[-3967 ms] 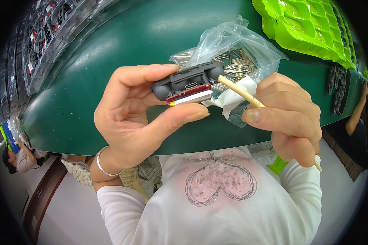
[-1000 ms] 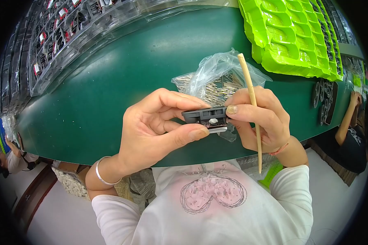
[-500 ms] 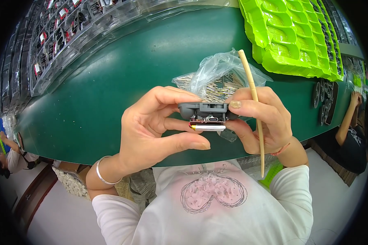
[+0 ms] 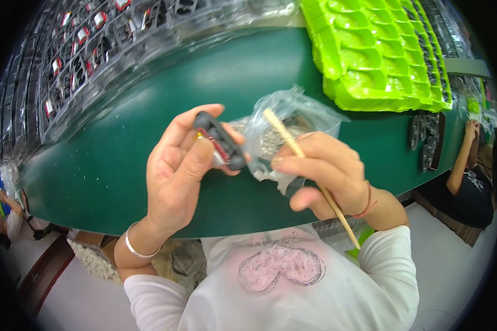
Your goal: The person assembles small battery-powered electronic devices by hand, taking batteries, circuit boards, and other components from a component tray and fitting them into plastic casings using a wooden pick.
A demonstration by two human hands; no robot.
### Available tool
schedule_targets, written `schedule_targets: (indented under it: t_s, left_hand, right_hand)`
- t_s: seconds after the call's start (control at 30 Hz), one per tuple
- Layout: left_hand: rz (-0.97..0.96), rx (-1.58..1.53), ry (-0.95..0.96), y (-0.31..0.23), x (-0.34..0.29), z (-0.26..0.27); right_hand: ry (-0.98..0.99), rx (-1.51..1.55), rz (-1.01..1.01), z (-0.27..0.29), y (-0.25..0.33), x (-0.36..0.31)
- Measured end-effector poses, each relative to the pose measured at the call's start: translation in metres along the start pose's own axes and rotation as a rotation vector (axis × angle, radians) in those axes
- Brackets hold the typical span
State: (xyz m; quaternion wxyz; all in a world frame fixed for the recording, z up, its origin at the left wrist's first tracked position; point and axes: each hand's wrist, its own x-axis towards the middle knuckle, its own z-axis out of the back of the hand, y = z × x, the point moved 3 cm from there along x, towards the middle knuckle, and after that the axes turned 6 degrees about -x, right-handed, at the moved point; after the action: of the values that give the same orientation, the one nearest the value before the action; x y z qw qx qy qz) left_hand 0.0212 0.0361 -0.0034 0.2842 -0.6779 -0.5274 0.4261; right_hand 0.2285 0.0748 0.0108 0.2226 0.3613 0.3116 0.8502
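My left hand (image 4: 171,176) is closed on a small black plastic housing (image 4: 222,137), now tilted, with red wires and a silvery part showing along its near side. To its right, my right hand (image 4: 334,171) is clear of the housing. A pale wooden stick (image 4: 283,131) lies slantwise through its fingers, which keep hold of it, while the thumb stands apart and looks blurred. Just beyond both hands sits a clear plastic bag (image 4: 295,103) with many thin metal pins (image 4: 269,142) in it. The right hand partly covers the bag's near side.
Clear trays (image 4: 107,60) of black parts with red-wired pieces stand at the back left of the green table (image 4: 116,143). Bright green moulded trays (image 4: 370,60) are at the back right, with black parts (image 4: 425,138) nearer. Other people sit at both sides.
My right hand has let go of the housing and come away from it. My left hand has moved left and turned the housing from level to tilted. The stick's top now leans further left.
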Motion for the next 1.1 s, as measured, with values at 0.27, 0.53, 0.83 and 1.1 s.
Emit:
schedule_targets:
  t_s: [0.27,0.53,0.83,1.1]
  left_hand:
    - [0.004,0.035,0.017,0.001,0.012,0.01]
    - [0.033,-0.071,0.14,-0.011,0.023,0.024]
    - [0.12,-0.332,0.245,-0.015,0.027,0.036]
    - [0.19,-0.549,0.361,-0.017,0.032,0.054]
  right_hand:
    - [-0.055,0.028,0.106,0.006,0.001,-0.003]
    - [-0.11,-0.278,-0.128,0.06,-0.009,0.026]
    - [-0.142,-0.883,-0.087,0.167,-0.128,0.097]
    - [0.082,-1.088,-0.123,0.189,-0.227,0.12]
